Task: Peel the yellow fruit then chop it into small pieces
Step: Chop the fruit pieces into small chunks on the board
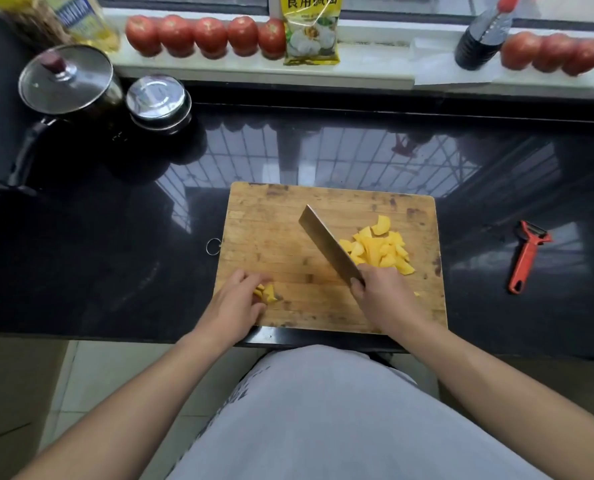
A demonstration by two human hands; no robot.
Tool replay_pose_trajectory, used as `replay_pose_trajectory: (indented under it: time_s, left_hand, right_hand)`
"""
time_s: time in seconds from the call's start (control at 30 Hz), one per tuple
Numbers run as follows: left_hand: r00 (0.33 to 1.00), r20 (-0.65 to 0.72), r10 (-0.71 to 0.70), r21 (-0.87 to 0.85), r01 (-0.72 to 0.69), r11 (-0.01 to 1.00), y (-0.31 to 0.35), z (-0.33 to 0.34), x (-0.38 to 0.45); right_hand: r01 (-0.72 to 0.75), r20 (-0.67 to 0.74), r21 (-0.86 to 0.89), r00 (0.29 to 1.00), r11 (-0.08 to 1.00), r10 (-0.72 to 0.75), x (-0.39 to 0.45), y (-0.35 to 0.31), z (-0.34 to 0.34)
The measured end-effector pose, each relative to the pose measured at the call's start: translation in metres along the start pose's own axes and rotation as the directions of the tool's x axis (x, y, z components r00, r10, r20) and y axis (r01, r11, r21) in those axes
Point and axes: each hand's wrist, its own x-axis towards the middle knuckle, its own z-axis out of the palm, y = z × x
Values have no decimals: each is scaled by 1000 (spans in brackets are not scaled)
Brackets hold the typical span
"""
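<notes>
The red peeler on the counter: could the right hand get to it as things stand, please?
Probably not right away: the right hand is gripping the cleaver. The red peeler lies in the open on the counter just right of the cutting board, nothing blocking it.

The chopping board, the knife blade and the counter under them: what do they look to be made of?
The chopping board looks like wood, pale and matt, with visible strips and dark stains. The knife blade seems to be steel, a dull grey with a soft sheen. The counter is probably polished black stone, since it mirrors the window bars, though a glossy laminate could look the same.
</notes>
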Motion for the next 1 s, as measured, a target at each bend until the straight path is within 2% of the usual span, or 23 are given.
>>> replay_pose_trajectory:
  time_s: [0.2, 0.3, 0.43, 0.57, 0.73, 1.0]
  left_hand:
    - [994, -103, 26, 85, -17, 996, 31, 20, 29]
    - [994, -109, -6, -30, 2, 1000, 48, 31, 37]
    - [978, -146, -150, -210, 117, 971, 47, 32, 37]
    - [976, -139, -165, -252, 126, 959, 46, 30, 40]
    - [967, -101, -235, -302, 195, 933, 57, 35, 45]
    - [972, -175, -159, -243, 114, 963, 59, 52, 33]
  right_hand:
    - [-19, 3, 60, 1000, 998, 19, -21, -7, 6]
    - [-38, 19, 110, 999, 993, 36, -27, -7, 6]
    - [-57, 36, 110, 998, 992, 54, -30, -6, 11]
    - [-22, 52, 146, 999, 989, 14, -33, -13, 17]
    - [42, 47, 15, 998, 999, -42, -31, -20, 20]
    - [90, 121, -131, 990, 987, -74, -32, -22, 18]
